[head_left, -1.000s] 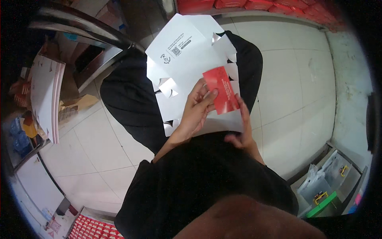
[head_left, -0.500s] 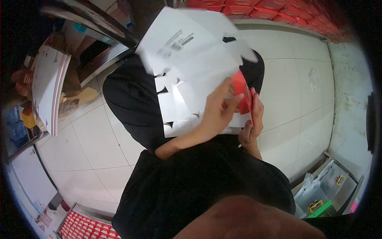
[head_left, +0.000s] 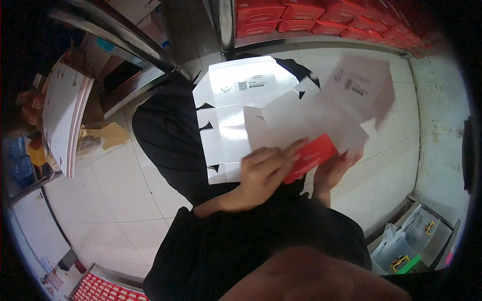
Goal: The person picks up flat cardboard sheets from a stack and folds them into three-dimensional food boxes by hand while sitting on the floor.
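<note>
A flat white cardboard box blank [head_left: 296, 115], blurred by motion, is tilted up over the right side of my lap. One end of it is folded over and shows a red panel [head_left: 312, 158]. My left hand [head_left: 263, 173] pinches the left edge of that red panel, fingers bent with the fingertips on it. From the right, my right hand [head_left: 335, 173] grips the same blank, its fingers partly behind the card. Beneath lies another white box blank [head_left: 223, 133] with notched edges and small print, flat across my black-clothed thighs.
Red boxes [head_left: 296, 12] are stacked on a shelf at the far side; more red boxes [head_left: 105, 288] sit at lower left. White card sheets [head_left: 65, 115] lean at left beside a metal leg [head_left: 145, 40]. Clear plastic bins [head_left: 409, 243] stand at lower right, against the wall [head_left: 439, 125].
The held blank has swung to the right and tilted, uncovering more of the blank on my lap. Both hands moved with it, and the red panel now faces up.
</note>
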{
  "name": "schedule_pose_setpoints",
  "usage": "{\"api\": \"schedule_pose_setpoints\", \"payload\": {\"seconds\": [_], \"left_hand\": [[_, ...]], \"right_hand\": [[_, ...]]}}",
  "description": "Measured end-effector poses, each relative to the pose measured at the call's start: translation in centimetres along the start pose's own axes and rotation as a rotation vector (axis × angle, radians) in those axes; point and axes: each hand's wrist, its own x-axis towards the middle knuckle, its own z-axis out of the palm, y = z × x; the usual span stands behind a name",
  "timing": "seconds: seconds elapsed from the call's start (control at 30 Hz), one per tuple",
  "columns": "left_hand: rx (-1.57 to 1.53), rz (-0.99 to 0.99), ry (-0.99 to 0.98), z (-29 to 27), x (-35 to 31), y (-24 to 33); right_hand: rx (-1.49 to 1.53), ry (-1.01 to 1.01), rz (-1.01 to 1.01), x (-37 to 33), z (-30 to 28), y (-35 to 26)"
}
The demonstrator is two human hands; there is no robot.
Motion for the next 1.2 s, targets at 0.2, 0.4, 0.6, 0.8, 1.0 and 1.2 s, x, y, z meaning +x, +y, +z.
{"api": "schedule_pose_setpoints", "payload": {"seconds": [0.2, 0.4, 0.6, 0.8, 1.0, 1.2], "left_hand": [[0.25, 0.073, 0.257, -1.7, 1.3, -0.6], [-0.07, 0.372, 0.196, -3.3, 2.5, -1.7], [-0.052, 0.607, 0.04, -4.5, 4.0, -0.2], [-0.054, 0.16, 0.605, -3.9, 5.9, -2.8], [-0.041, 0.441, -0.22, -7.3, 5.0, -3.6], [0.792, 0.17, -0.251, -8.3, 4.4, -4.1]], "right_hand": [[-0.736, -0.345, -0.177, 4.8, 4.2, -4.3], [-0.896, -0.886, -0.166, 5.1, 4.3, -7.1], [-1.079, -0.877, -0.206, 5.3, 3.5, -8.1], [-0.767, -0.631, -0.325, 8.5, -2.8, -7.2], [-0.391, -0.706, 0.455, 8.5, -0.4, -1.2], [-0.852, -0.475, -0.226, 5.5, 6.3, -0.2]]}}
